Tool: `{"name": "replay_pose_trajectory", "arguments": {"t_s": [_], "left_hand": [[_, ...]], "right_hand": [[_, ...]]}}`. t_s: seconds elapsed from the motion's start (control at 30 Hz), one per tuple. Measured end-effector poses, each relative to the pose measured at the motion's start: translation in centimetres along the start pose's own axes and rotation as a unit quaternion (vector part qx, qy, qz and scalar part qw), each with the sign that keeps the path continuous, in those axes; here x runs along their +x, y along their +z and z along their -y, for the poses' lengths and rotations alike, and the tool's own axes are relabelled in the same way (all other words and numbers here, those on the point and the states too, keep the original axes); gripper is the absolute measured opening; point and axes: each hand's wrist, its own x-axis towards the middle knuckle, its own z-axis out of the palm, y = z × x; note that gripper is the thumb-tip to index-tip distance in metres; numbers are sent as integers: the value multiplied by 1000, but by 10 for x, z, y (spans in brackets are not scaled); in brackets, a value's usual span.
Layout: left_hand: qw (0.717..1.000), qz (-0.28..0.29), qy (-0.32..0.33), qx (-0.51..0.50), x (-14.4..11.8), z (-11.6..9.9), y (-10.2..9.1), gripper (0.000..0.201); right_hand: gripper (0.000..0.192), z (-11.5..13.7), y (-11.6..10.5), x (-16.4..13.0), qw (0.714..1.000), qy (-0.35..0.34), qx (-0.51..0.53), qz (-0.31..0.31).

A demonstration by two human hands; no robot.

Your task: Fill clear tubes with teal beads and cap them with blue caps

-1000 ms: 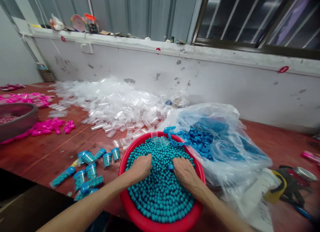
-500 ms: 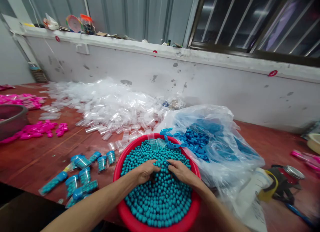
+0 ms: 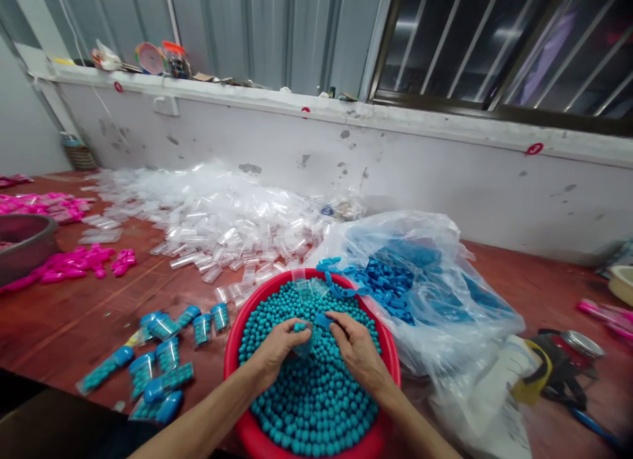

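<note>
A red basin full of small teal balls sits at the table's near edge. Over it, my left hand grips a small clear tube that holds some teal balls. My right hand pinches a blue cap right beside the tube's mouth. Both hands hover just above the balls in the middle of the basin.
Filled, capped blue tubes lie left of the basin. A heap of empty clear tubes spreads behind. A plastic bag of blue caps sits at right. Pink pieces and a grey bowl are far left; tape lies at right.
Both hands rose out of the balls and came together. The left now holds a tube with balls in it, and the right brings a blue cap to it.
</note>
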Motion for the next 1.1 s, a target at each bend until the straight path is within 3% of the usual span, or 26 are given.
{"name": "replay_pose_trajectory", "arguments": {"t_s": [0.2,0.3,0.37,0.63,0.9,1.0,1.1], "left_hand": [[997,63,-17,-45,-6,10,2,48],[995,72,-7,-64,-11,11,3,58],[996,57,-4,-66,-12,11,5,61],[999,-6,37,-20,-16,12,12,58],[997,-26,49,45,-17,14,12,42],[998,-8,41,54,-19,13,11,37],[998,29,37,47,-21,11,10,36]], "right_hand": [[31,8,9,-5,994,52,92,34],[31,7,8,-7,991,73,110,34],[29,8,7,-7,993,51,106,19],[26,12,4,-7,998,16,40,42],[28,9,-2,-5,986,-50,76,141],[22,4,-11,0,975,-41,115,184],[18,-3,-15,5,962,42,197,186]]}}
